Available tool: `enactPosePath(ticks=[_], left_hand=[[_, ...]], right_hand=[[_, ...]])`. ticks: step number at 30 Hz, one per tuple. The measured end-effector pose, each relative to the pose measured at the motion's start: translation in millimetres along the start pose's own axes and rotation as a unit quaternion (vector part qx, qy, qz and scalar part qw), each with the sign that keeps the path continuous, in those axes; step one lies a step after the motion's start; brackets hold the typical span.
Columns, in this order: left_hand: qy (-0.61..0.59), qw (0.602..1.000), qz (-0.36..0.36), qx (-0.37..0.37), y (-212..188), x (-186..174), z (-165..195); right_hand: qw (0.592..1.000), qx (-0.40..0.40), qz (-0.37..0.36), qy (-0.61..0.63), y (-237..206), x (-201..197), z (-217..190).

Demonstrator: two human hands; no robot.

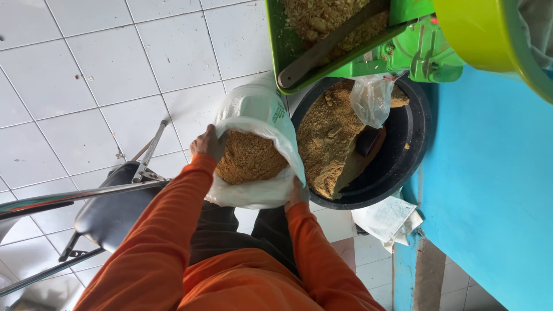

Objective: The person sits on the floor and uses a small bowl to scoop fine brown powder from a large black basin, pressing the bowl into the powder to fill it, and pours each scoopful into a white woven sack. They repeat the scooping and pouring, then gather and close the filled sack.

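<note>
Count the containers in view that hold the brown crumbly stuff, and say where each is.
3. The white plastic bag, gripped by left hand and right hand; the black tub right of it; the green tray above. More may lie outside the frame.

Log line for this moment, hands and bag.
left hand: grips rim of white plastic bag | right hand: grips opposite rim | bag: open, holds brown crumbly meal | black tub: beside bag

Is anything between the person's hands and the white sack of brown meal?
Nothing visible. The left hand and right hand both grip the rolled rim of the white sack directly, beside the black tub.
</note>
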State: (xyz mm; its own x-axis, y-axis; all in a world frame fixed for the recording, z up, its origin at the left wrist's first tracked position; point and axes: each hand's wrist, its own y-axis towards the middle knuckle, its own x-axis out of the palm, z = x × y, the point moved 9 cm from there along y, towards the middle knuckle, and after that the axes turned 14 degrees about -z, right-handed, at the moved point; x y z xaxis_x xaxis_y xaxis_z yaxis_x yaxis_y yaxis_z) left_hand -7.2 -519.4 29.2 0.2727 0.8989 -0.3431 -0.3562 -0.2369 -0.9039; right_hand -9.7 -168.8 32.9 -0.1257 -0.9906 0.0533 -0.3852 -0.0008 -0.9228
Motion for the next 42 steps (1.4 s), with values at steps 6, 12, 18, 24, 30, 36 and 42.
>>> enactPosePath(ticks=[6,12,18,24,30,36,42], left_hand=[[-0.088,0.989,0.104,0.05,-10.2,-27.3,-11.1],[-0.127,0.987,0.09,0.035,-54.3,-4.1,-36.2],[-0.215,0.976,0.04,-0.019,-68.7,28.0,-66.5],[-0.208,0.975,0.048,-0.056,-57.4,32.1,-77.1],[-0.375,0.924,0.069,0.009,-110.3,47.8,-109.6],[-0.141,0.989,-0.021,-0.048,-82.0,55.2,-111.2],[-0.059,0.993,0.078,-0.064,-65.3,42.7,-82.2]], right_hand=[[0.982,0.03,-0.156,0.1,0.8,17.6,-9.8],[0.998,0.033,-0.049,-0.006,-19.1,-37.8,-26.6],[0.977,0.024,-0.094,-0.188,-10.4,-20.7,-45.4],[0.898,0.12,0.011,-0.424,0.8,-17.2,-49.3],[0.913,-0.08,-0.034,-0.4,-40.2,-45.5,-56.1],[0.881,-0.042,0.004,-0.472,-18.7,-61.5,-50.9],[0.703,-0.079,0.036,-0.706,-4.6,-17.7,-96.7]])
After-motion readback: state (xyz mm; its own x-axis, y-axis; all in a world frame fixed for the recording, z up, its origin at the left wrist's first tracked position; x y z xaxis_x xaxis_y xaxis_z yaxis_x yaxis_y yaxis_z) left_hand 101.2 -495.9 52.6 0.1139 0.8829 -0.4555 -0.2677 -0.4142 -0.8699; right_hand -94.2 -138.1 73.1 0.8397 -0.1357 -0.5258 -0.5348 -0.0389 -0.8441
